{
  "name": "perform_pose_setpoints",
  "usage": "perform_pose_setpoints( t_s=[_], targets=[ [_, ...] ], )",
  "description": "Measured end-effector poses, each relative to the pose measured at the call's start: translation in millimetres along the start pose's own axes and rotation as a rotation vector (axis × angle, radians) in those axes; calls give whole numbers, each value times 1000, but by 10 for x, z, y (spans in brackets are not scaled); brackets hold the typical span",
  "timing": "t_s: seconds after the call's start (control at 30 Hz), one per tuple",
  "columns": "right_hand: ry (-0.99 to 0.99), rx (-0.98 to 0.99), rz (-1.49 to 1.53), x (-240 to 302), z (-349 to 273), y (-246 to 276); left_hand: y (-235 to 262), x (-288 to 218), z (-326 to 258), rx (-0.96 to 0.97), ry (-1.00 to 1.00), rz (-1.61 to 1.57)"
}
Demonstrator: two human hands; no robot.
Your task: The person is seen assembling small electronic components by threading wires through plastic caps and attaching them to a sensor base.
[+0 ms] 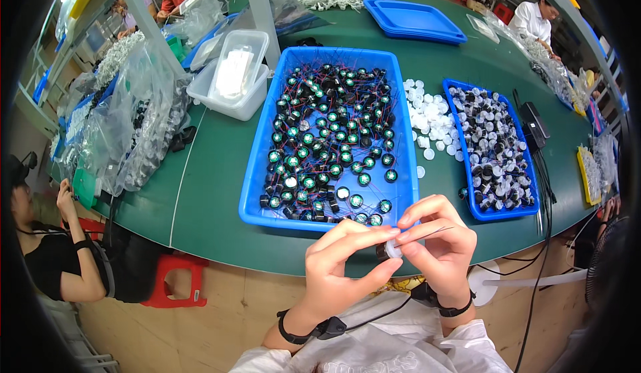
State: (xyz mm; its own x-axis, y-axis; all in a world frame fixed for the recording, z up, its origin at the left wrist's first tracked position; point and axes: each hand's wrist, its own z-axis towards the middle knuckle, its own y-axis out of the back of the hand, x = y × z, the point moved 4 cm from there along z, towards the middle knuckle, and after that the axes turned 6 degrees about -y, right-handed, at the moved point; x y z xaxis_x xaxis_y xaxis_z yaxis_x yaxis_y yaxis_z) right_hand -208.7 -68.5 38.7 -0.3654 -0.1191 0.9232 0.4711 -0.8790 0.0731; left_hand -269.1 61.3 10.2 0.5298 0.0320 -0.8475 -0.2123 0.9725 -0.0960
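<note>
Buzzer [386, 249] w/ white cap pinched by left hand [340, 266] & right hand [437, 246] fingers; press cap square, keep wires clear.

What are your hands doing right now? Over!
Left hand and right hand pinching one small round wired part together. Blue tray of wired parts just beyond. Nothing between them.

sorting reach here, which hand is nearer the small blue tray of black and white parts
Right. The right hand is just below and left of the small tray's near corner; the left hand sits farther left.
</note>
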Motion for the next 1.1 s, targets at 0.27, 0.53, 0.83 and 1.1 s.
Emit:
perform_pose_setpoints(
  t_s=[0.27,0.53,0.83,1.1],
  targets=[
    [-4,-14,56,-26,3,-125,60,-66,1,-110,-42,3],
    [30,-18,127,-41,0,-137,79,-37,-31,-74,-45,-157],
    [14,91,174,86,49,-97,52,-116,11,-58,-97,-124],
    [50,146,94,103,45,30,9,-128,28,-24,-77,-174]
  ],
)
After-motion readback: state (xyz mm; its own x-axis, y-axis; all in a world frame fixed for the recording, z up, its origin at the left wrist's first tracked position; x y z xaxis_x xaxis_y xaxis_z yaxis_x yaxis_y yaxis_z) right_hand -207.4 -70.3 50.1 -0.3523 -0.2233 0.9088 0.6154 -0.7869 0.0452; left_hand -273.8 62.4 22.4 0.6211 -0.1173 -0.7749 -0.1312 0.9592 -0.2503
